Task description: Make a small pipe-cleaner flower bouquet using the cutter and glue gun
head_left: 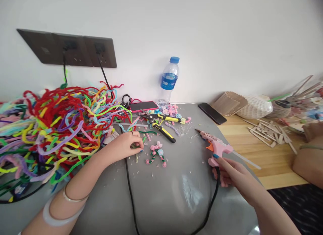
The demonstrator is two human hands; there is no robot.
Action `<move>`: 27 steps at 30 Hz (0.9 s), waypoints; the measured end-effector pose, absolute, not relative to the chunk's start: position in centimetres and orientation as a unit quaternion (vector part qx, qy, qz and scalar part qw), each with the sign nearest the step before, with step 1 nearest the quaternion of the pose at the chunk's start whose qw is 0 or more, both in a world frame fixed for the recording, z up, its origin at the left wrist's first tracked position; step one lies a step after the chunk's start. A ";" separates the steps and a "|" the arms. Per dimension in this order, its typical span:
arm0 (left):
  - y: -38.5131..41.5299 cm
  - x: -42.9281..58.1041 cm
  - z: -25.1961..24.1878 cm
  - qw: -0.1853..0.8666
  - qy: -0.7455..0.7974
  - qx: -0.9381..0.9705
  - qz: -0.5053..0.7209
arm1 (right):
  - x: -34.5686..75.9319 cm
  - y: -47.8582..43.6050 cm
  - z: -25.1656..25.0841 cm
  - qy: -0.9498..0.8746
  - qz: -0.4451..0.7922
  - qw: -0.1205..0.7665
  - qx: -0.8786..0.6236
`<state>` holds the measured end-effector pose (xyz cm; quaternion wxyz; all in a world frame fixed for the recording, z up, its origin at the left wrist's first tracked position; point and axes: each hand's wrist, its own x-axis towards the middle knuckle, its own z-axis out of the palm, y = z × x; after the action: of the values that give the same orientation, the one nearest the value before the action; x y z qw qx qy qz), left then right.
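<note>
My right hand (232,172) grips the lower handle of a pink hot glue gun (217,148). Its nozzle points up and left over the grey table, and a clear glue stick (246,160) sticks out of its back. My left hand (130,143) hovers over the table with fingers curled and thumb and fingertips together; anything pinched there is too small to make out. Just right of it lies a small pipe-cleaner figure (156,152) in pink, green and pale blue. Yellow-and-black pliers (161,124) rest behind, beside curled pastel pieces (170,109).
A big heap of coloured pipe cleaners (58,124) covers the left. A water bottle (169,78) stands by the wall near a red-edged phone (143,106). A black phone (212,113) lies right. Wooden sticks (272,132) and another person's arm (310,157) are farther right.
</note>
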<state>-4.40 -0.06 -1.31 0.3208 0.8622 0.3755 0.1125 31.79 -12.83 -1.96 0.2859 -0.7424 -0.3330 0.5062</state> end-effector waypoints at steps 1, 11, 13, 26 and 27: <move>-0.1 -4.4 -1.4 0.321 0.375 0.862 0.114 | 31.9 -12.7 -2.0 -0.356 0.479 0.266 -0.757; -0.4 -4.0 -1.2 0.312 0.375 0.864 0.124 | 31.2 -11.6 -2.4 -0.471 0.294 0.166 -0.815; -0.4 -4.1 -1.0 0.314 0.373 0.863 0.129 | 30.9 -11.8 -2.3 -0.485 0.261 0.160 -0.819; -0.6 -3.9 -0.2 0.326 0.379 0.852 0.158 | 30.5 -12.8 -2.3 -0.476 0.222 0.212 -0.824; -0.7 -3.9 -0.1 0.335 0.382 0.846 0.164 | 30.4 -12.9 -2.2 -0.470 0.215 0.224 -0.826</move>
<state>-3.89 -0.65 -0.08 0.3345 0.8458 0.3819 0.1642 30.39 -12.86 -2.19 0.2243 -0.8261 -0.4700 0.2153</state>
